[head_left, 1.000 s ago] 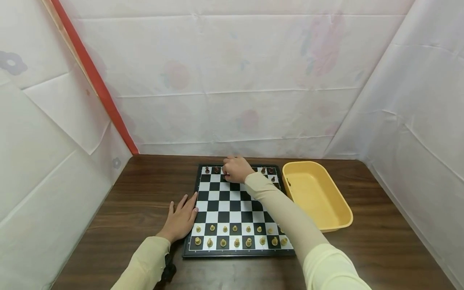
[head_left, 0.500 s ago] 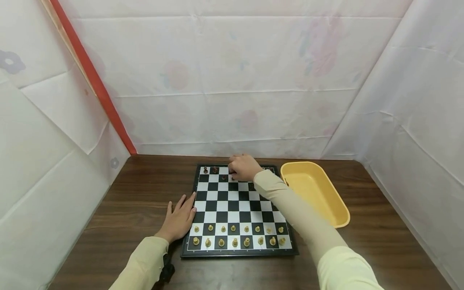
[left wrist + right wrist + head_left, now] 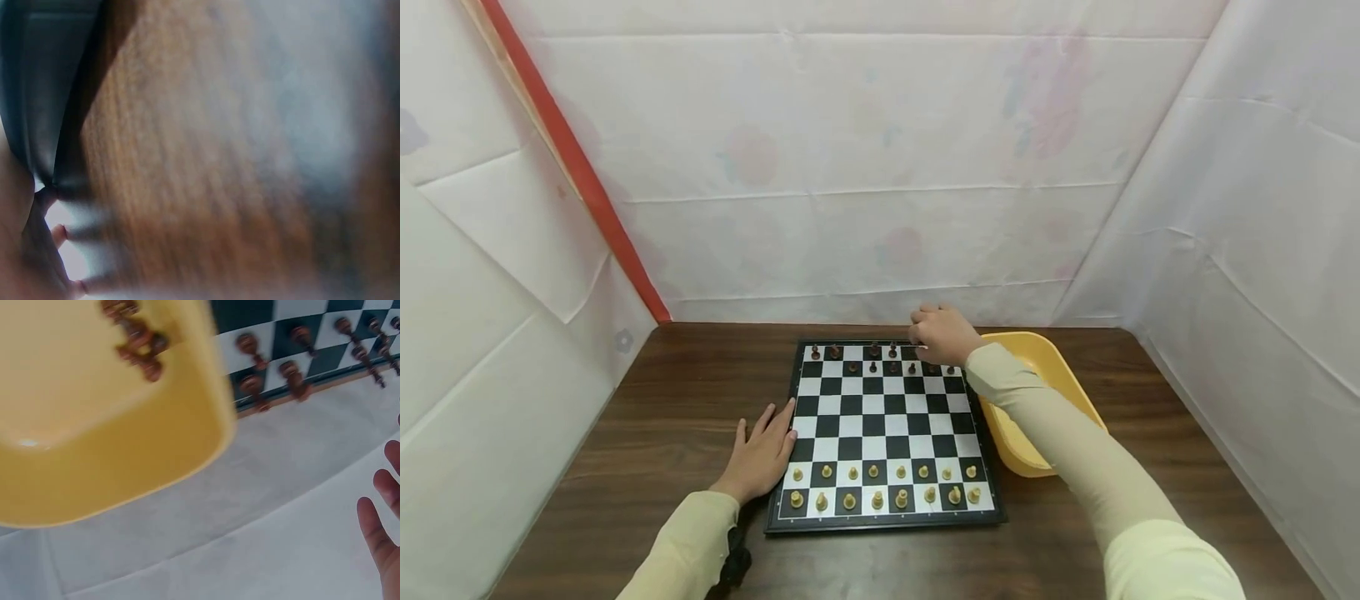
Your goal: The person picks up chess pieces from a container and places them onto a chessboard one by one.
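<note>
A: Head view, quick. What's the risk?

B: My right hand (image 3: pixel 942 333) hovers over the far right corner of the black-and-white checkered chessboard (image 3: pixel 880 437), knuckles up, fingers curled. Can't tell if it pinches anything. The dark brown wooden chess pieces (image 3: pixel 883 360) stand just at its 9 o'clock. I'd say a careless sweep of my sleeve could topple them, or the pale yellow wooden chess pieces (image 3: pixel 883 487) at 6 o'clock. My left hand (image 3: pixel 762 454) lies flat, fingers straight, holding nothing, touching the board's left edge; if it slips, the board slides.

A: Left wrist?

B: Blurred. Dark brown wood-grain table (image 3: pixel 206 156) and the board's dark edge at 10 o'clock. Nothing more.

A: Right wrist?

B: Fingers (image 3: pixel 381 531) at 4 o'clock look straight and bare, so probably empty-handed. The yellow plastic tub (image 3: pixel 106 425) sits at 10 o'clock with a few dark pieces inside; the board's dark pieces stand at 1 o'clock, well apart from the fingertips.
</note>
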